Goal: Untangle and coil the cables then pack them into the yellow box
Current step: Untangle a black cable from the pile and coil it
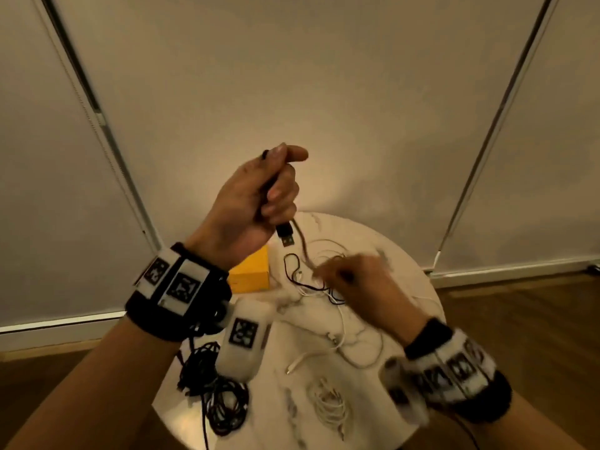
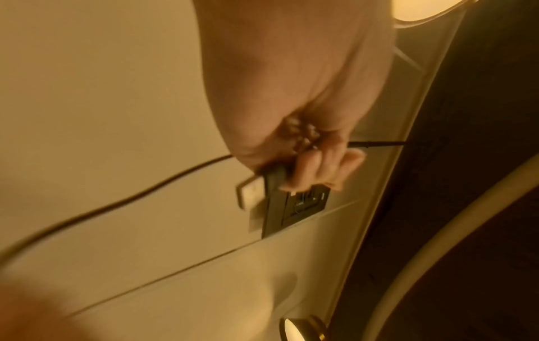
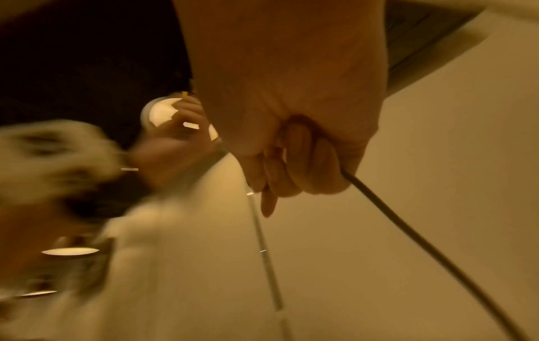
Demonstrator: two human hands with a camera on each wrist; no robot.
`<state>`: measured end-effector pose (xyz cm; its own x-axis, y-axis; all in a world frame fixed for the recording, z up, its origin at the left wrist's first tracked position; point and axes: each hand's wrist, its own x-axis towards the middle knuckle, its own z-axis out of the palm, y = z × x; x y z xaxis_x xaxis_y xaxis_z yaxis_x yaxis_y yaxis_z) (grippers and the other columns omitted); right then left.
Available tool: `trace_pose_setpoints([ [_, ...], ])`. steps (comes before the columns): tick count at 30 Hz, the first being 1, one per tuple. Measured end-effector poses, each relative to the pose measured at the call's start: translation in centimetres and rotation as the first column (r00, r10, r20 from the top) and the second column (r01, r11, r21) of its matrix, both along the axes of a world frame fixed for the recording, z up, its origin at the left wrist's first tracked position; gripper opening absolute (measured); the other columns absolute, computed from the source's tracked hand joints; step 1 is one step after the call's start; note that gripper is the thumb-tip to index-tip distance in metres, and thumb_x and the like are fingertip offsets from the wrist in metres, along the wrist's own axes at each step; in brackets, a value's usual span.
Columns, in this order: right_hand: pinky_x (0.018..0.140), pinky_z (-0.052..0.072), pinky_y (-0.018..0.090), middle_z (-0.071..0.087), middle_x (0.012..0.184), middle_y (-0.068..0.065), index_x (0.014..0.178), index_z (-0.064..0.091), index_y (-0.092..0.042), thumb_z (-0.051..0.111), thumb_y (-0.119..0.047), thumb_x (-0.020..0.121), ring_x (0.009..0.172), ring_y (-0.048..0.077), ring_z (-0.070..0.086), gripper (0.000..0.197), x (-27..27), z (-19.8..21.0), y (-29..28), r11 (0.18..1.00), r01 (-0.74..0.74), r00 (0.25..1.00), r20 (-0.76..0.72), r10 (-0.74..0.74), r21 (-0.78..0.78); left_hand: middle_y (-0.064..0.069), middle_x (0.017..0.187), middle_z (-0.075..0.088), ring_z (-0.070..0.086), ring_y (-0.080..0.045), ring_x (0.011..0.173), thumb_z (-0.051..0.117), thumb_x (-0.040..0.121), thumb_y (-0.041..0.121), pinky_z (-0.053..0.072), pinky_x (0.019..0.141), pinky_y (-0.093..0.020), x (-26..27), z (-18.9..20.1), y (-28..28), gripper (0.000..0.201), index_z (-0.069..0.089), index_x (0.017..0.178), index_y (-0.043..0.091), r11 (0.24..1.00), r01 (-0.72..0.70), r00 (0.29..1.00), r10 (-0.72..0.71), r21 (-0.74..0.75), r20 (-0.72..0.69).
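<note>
Over the round white table [image 1: 406, 254], the left hand [image 1: 256, 203] grips a black cable [image 1: 285, 233] in curled fingers, the right hand [image 1: 367, 287] pinches its slack, and the yellow box [image 1: 251, 276] sits near the far-left edge.

Round table [image 1: 402, 261]: cables [image 1: 224, 397], yellow box [image 1: 251, 272].

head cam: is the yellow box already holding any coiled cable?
Cannot tell: the left hand and its wrist hide most of the yellow box, and its inside is not visible.
</note>
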<state>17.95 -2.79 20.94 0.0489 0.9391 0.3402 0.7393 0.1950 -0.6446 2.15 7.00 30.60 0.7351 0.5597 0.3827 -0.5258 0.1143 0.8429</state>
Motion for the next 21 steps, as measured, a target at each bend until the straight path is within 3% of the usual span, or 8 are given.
trace_pose_setpoints([
  [2, 0.053, 0.031, 0.009, 0.058, 0.062, -0.018, 0.105, 0.071, -0.020, 0.054, -0.025, 0.097, 0.054, -0.004, 0.049, 0.019, -3.6, -0.2, -2.1, 0.980, -0.170, 0.983, 0.052, 0.176, -0.100, 0.006, 0.052, 0.045, 0.035, -0.004, 0.041, 0.036, 0.102, 0.026, 0.028, 0.040, -0.017, 0.0, -0.2, 1.7, 0.034, 0.064, 0.100, 0.008, 0.967, -0.236, 0.957, 0.249, 0.100, -0.147],
  [4, 0.054, 0.031, 0.009, 0.049, 0.053, -0.026, 0.113, 0.067, -0.023, 0.050, -0.031, 0.099, 0.053, -0.007, 0.047, 0.023, -5.4, 0.4, -3.5, 0.969, -0.222, 0.968, 0.094, 0.233, -0.111, -0.001, 0.062, 0.060, 0.052, -0.013, 0.048, 0.039, 0.102, 0.028, 0.043, 0.047, -0.022, -0.5, -2.2, 2.4, 0.035, 0.064, 0.105, 0.003, 0.896, -0.326, 0.859, 0.414, 0.302, -0.302],
  [8, 0.063, 0.046, 0.030, 0.068, 0.073, -0.009, 0.102, 0.069, -0.025, 0.046, -0.037, 0.096, 0.066, 0.009, 0.059, 0.026, -3.7, 1.5, -4.0, 0.976, -0.213, 0.942, 0.257, 0.214, -0.033, -0.020, 0.074, 0.071, 0.069, -0.036, 0.064, 0.050, 0.089, 0.038, 0.056, 0.064, -0.038, -2.1, -7.6, 0.9, 0.044, 0.066, 0.094, -0.002, 0.864, -0.159, 0.740, 0.424, 0.477, -0.522],
  [13, 0.063, 0.046, 0.029, 0.071, 0.076, -0.010, 0.099, 0.072, -0.029, 0.055, -0.039, 0.090, 0.067, 0.009, 0.060, 0.021, -1.2, 0.6, -4.3, 0.993, -0.115, 0.944, 0.312, 0.107, 0.007, -0.013, 0.085, 0.074, 0.073, -0.024, 0.077, 0.047, 0.099, 0.019, 0.059, 0.073, -0.038, -4.0, -11.3, -1.3, 0.024, 0.066, 0.104, 0.005, 0.853, 0.011, 0.721, 0.355, 0.523, -0.595],
  [15, 0.064, 0.046, 0.027, 0.071, 0.077, -0.011, 0.102, 0.071, -0.031, 0.055, -0.041, 0.089, 0.068, 0.007, 0.060, 0.023, -1.5, 0.1, -4.6, 0.985, -0.171, 0.945, 0.277, 0.172, -0.027, -0.010, 0.096, 0.074, 0.072, -0.024, 0.086, 0.042, 0.101, 0.018, 0.058, 0.075, -0.035, -4.0, -11.6, -2.2, 0.026, 0.062, 0.115, 0.011, 0.896, -0.049, 0.771, 0.315, 0.441, -0.554],
  [17, 0.072, 0.049, 0.028, 0.073, 0.086, -0.009, 0.109, 0.069, -0.030, 0.055, -0.038, 0.092, 0.077, 0.009, 0.063, 0.023, -3.2, -1.1, -5.0, 0.946, -0.290, 0.912, 0.258, 0.319, -0.145, -0.012, 0.100, 0.074, 0.072, -0.026, 0.088, 0.038, 0.101, 0.021, 0.058, 0.069, -0.032, -3.7, -10.9, -2.7, 0.031, 0.060, 0.119, 0.008, 0.959, -0.223, 0.844, 0.279, 0.173, -0.458],
  [19, 0.077, 0.049, 0.030, 0.073, 0.091, -0.004, 0.115, 0.065, -0.028, 0.054, -0.035, 0.094, 0.085, 0.014, 0.063, 0.025, -5.1, -2.3, -5.8, 0.899, -0.366, 0.880, 0.225, 0.419, -0.242, -0.015, 0.100, 0.073, 0.072, -0.026, 0.086, 0.035, 0.100, 0.022, 0.058, 0.066, -0.029, -3.7, -9.8, -2.4, 0.035, 0.059, 0.118, 0.005, 0.938, -0.338, 0.900, 0.296, -0.083, -0.319],
  [21, 0.071, 0.046, 0.025, 0.070, 0.082, -0.004, 0.116, 0.064, -0.028, 0.054, -0.034, 0.095, 0.078, 0.012, 0.061, 0.024, -5.5, -2.4, -6.4, 0.897, -0.368, 0.900, 0.147, 0.409, -0.244, -0.016, 0.099, 0.073, 0.072, -0.025, 0.086, 0.034, 0.101, 0.021, 0.058, 0.071, -0.028, -4.0, -9.6, -1.7, 0.035, 0.059, 0.118, 0.003, 0.923, -0.382, 0.877, 0.352, -0.032, -0.327],
])
